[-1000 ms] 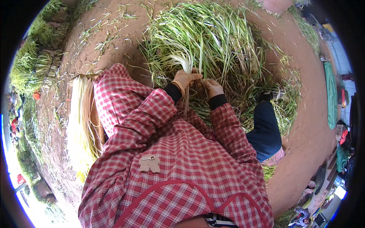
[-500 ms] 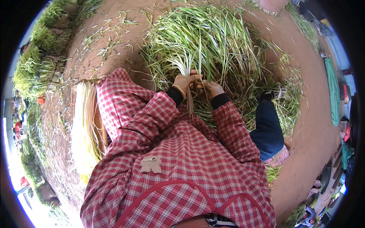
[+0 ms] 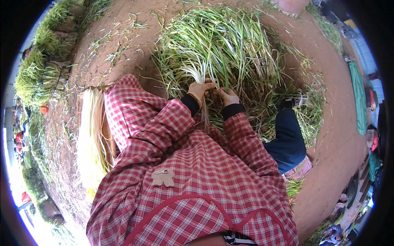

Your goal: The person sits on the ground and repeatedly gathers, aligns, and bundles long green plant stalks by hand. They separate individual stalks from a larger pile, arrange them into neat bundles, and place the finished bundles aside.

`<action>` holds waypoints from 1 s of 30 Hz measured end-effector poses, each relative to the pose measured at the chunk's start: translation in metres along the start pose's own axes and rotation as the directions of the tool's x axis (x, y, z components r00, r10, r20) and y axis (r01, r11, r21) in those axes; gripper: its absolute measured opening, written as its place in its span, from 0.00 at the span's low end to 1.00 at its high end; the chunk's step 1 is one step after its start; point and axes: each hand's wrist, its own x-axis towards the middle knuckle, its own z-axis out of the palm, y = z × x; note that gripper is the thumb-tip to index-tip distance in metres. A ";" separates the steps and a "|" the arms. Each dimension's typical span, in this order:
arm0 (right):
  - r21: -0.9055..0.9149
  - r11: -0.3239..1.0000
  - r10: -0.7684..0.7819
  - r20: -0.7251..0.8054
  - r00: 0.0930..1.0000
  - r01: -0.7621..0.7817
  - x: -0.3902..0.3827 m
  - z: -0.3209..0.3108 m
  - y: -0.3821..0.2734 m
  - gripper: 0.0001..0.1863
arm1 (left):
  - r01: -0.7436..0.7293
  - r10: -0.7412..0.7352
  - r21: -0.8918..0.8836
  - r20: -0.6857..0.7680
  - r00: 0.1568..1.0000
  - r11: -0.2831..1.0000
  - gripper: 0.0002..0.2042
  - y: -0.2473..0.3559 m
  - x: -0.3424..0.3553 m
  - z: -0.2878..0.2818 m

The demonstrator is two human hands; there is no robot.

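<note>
My left hand (image 3: 198, 89) is closed round a small bunch of pale, white-ended leafy stalks (image 3: 198, 72). The white ends fan out beyond the fist, and thin strands hang down toward my lap. Close beside it, my right hand (image 3: 228, 97) has its thumb and fingers pinched together on a green leafy stalk (image 3: 216, 83), most of it hidden among the others. Just ahead of both hands lies a large heap of long green leafy stalks (image 3: 230, 41). The hands look thinly gloved, and dark cuffs end my checked sleeves.
At my left lies a bundle of long pale-yellow stalks (image 3: 91, 135). Stacked green bundles (image 3: 33, 82) line the far left. My dark-trousered leg (image 3: 289, 135) rests on the right amid loose leaves. Brown ground (image 3: 336, 123) surrounds the heap, with a green cloth-like roll (image 3: 358, 98) at the right edge.
My right hand has shifted slightly left and up, closer to my left hand. The long strand between the hands no longer stands out. My left hand keeps its bunch.
</note>
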 end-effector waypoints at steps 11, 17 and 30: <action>0.174 0.959 -0.228 -0.001 0.974 0.224 0.006 -0.011 -0.007 0.08 | -0.130 0.134 0.054 -0.078 0.988 0.990 0.13 0.030 0.008 0.017; -0.866 0.378 -0.324 0.208 0.923 0.327 -0.010 -0.071 -0.036 0.13 | -0.370 0.363 -0.085 -0.092 0.927 0.925 0.07 0.119 0.020 -0.032; -0.667 0.328 -0.303 0.596 0.744 0.668 -0.046 -0.014 -0.048 0.20 | -0.214 0.215 -0.019 0.098 0.972 0.977 0.12 0.071 -0.037 -0.025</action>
